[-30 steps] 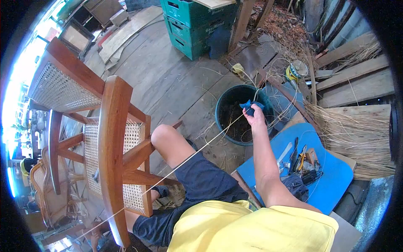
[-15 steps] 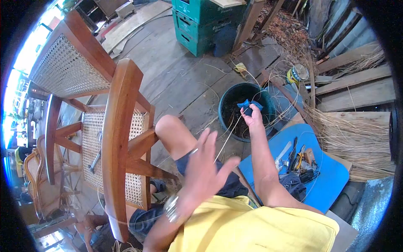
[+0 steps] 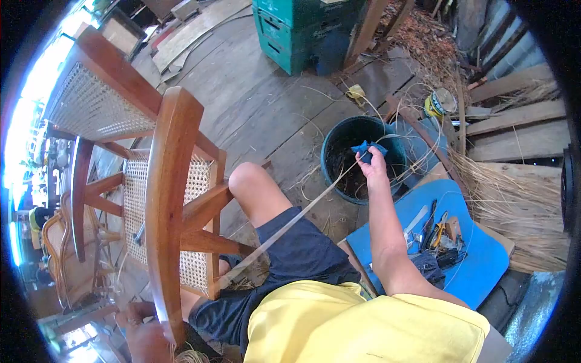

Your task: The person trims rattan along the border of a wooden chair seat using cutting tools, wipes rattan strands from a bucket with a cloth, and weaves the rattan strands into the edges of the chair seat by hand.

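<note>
My right hand (image 3: 374, 164) is closed on a crumpled blue cloth (image 3: 367, 148) over the dark green bucket (image 3: 330, 158). From the cloth a pale cane strand (image 3: 302, 213) runs taut down and left across my thigh, blurring toward the chair. A brown blur at the lower left, beside the chair's curved wooden arm, appears to be my left hand (image 3: 147, 340); its fingers are smeared by motion. The wooden chair (image 3: 168, 199), with woven cane seat and back, stands tilted at my left.
A blue board (image 3: 484, 266) at my right bears pliers (image 3: 437, 231) and other tools. Bundled cane strands (image 3: 514, 212) lie beyond it. Green crates (image 3: 278, 39) stand at the back, and a yellow can (image 3: 434, 104) sits right of the bucket.
My left hand has left the space before my lap, moving down and left. The strand now stretches farther toward the chair. My right hand stays over the bucket with the blue cloth.
</note>
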A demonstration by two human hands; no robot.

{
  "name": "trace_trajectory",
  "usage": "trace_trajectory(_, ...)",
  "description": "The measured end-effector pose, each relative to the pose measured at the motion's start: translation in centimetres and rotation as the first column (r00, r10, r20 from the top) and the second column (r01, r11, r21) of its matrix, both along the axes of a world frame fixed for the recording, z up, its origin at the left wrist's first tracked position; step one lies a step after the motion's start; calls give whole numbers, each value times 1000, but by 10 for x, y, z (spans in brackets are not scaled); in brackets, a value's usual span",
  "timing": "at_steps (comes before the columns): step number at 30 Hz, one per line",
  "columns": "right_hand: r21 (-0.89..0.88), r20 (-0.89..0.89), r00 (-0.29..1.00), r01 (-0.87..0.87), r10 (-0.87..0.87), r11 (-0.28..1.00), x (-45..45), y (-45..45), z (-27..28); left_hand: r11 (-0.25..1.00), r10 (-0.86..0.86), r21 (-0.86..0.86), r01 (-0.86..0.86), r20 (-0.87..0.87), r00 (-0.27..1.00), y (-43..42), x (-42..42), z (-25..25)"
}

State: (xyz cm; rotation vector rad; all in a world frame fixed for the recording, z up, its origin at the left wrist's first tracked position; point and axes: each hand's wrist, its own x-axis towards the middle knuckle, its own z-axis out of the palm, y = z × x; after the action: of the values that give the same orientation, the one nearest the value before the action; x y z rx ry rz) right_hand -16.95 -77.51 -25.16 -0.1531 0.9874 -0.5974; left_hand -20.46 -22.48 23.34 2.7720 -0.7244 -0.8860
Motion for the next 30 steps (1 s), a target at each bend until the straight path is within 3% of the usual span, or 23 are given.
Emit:
trace_trajectory(4,21,-23,999,-42,42,999,8,-4,-13,884,400,80,-460,377,835,99,-1,20)
trace_trajectory(6,-5,-44,994,-102,102,995,9,2,0,805,505,12,-594,512,695,145,6,17)
trace_trajectory(8,0,-95,994,-49,49,999,15,8,3,739,565,-56,-672,595,571,188,15,16)
trace_trajectory(10,12,-118,993,20,-19,1000,16,1,-9,685,609,-130,-717,642,466,226,22,17)
trace_trajectory(13,-53,-179,984,-19,9,998,5,-4,-12,615,653,-223,-756,682,330,276,33,24)
trace_trajectory(17,-154,-375,864,-415,336,897,-14,0,-4,532,705,-387,-753,695,140,331,34,49)
trace_trajectory(19,-86,-606,659,-610,445,787,-16,0,-7,503,736,-488,-713,674,58,355,31,69)
trace_trajectory(20,-110,-624,611,-686,487,719,-20,-3,-10,488,759,-538,-688,651,30,364,31,79)
trace_trajectory(21,-52,-671,549,-705,498,707,-17,5,22,478,783,-590,-651,622,11,370,30,88)
trace_trajectory(23,-173,-777,491,-769,394,616,-11,14,65,439,859,-696,-568,511,37,373,37,100)
trace_trajectory(24,-244,-801,480,-807,357,538,-8,0,58,409,898,-745,-527,431,88,361,43,97)
trace_trajectory(25,-379,-755,619,-680,215,628,2,-3,55,415,909,-754,-508,358,212,341,60,91)
trace_trajectory(26,-472,-717,659,-699,227,537,9,-13,62,504,861,-696,-511,358,361,316,73,79)
trace_trajectory(27,-503,-727,622,-771,291,391,13,-30,58,976,175,-73,-207,826,536,264,82,75)
trace_trajectory(28,-558,-796,570,-821,204,117,22,-28,76,977,142,-3,-215,760,635,246,95,66)
trace_trajectory(29,-515,-857,513,-847,47,-132,33,-34,75,928,372,-245,-280,594,713,204,106,58)
trace_trajectory(30,-549,-835,546,-821,69,-158,50,-26,93,641,757,-366,-674,160,633,156,124,55)
